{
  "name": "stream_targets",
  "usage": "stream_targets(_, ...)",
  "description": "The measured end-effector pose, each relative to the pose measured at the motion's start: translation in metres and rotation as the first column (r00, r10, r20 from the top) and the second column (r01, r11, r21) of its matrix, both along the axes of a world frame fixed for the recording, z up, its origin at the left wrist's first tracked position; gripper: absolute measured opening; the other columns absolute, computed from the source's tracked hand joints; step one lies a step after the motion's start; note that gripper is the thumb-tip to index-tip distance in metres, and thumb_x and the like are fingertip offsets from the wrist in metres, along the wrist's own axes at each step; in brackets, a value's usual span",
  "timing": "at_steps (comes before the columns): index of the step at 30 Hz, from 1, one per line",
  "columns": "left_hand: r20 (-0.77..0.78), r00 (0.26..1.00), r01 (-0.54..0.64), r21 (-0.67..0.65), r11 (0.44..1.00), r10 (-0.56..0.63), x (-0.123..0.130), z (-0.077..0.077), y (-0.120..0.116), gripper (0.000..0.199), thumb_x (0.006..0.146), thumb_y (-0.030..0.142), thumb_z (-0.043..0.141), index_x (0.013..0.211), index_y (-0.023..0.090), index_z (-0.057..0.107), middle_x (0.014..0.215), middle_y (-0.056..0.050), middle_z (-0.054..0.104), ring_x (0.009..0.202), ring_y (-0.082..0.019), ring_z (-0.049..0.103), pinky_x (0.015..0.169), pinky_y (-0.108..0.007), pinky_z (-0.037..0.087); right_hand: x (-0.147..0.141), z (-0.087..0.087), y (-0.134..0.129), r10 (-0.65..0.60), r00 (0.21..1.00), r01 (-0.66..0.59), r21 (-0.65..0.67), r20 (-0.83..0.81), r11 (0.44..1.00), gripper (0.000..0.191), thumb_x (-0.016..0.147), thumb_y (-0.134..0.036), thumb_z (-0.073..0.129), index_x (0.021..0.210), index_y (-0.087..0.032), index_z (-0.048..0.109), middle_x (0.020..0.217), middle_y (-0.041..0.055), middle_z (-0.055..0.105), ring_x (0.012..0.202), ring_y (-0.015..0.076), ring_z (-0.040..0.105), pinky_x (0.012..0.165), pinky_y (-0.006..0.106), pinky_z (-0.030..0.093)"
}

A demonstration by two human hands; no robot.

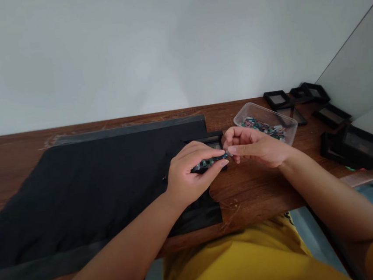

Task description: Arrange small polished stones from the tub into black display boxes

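Yellow shirt (231, 265) seen nearest. Over tabletop (261, 194), small piece (228, 153) pinched in right hand (256, 147); left hand (184, 169) held narrow alongside, whether gripping anything cannot be told.

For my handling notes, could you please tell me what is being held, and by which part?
Apparently a bead strand, pinched at its right end by the left hand and right hand; exact contact unclear.
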State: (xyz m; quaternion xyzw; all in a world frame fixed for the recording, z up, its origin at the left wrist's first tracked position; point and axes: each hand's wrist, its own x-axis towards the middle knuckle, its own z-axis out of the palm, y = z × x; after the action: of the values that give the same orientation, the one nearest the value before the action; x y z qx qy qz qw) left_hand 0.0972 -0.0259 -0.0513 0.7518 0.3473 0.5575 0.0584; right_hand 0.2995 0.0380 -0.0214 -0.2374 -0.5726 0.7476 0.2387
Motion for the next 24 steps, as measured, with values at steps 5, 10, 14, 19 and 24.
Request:
stream_targets(5,0.044,0.999,0.014,-0.036,0.999,-0.012,0.001,-0.004,0.0,0.005,0.092,0.02,0.078,0.097,0.021,0.076,0.084,-0.002,0.079,0.077,-0.016,0.073,0.074,-0.031,0.061,0.003,0.002,0.002,-0.052,0.997,0.046,0.113,0.052,0.993,0.034,0.085,-0.037,0.083,0.092,-0.021,0.054,0.083,-0.0042,0.058,0.07,0.0087,0.051,0.064,0.023,0.045)
stream_targets(10,0.105,0.994,0.014,-0.054,0.998,-0.008,0.002,-0.007,0.0,0.01,0.091,0.016,0.077,0.099,0.021,0.077,0.09,-0.003,0.08,0.083,-0.016,0.073,0.08,-0.031,0.062,0.003,-0.003,0.001,-0.143,0.98,0.087,0.34,0.141,0.936,0.021,0.089,-0.026,0.074,0.092,-0.021,0.053,0.087,-0.0026,0.056,0.078,0.0112,0.053,0.073,0.027,0.045)
stream_targets(14,0.09,0.996,0.005,-0.077,0.997,0.002,0.001,-0.005,0.0,0.013,0.095,0.016,0.072,0.104,0.022,0.078,0.091,-0.003,0.08,0.084,-0.016,0.074,0.079,-0.031,0.062,-0.002,-0.009,-0.004,-0.189,0.947,0.039,0.492,0.26,0.87,0.012,0.09,-0.022,0.066,0.093,-0.021,0.054,0.088,-0.0012,0.057,0.079,0.0137,0.054,0.073,0.029,0.045)
stream_targets(19,0.093,0.995,-0.028,-0.091,0.995,0.037,-0.002,-0.005,-0.001,0.019,0.095,0.015,0.071,0.11,0.023,0.079,0.095,-0.004,0.081,0.085,-0.016,0.073,0.077,-0.031,0.062,-0.004,-0.009,-0.012,-0.135,0.877,-0.161,0.547,0.461,0.822,0.011,0.088,-0.014,0.061,0.094,-0.021,0.055,0.086,-0.0005,0.061,0.076,0.0147,0.055,0.071,0.029,0.044)
stream_targets(24,0.099,0.995,-0.024,-0.079,0.997,0.032,-0.002,-0.003,-0.002,0.017,0.095,0.011,0.07,0.104,0.022,0.079,0.095,-0.003,0.08,0.086,-0.016,0.074,0.078,-0.03,0.062,-0.001,-0.004,-0.014,-0.129,0.751,-0.326,0.534,0.648,0.78,0.015,0.086,-0.01,0.059,0.096,-0.021,0.057,0.082,0.0,0.063,0.071,0.015,0.054,0.068,0.029,0.04)
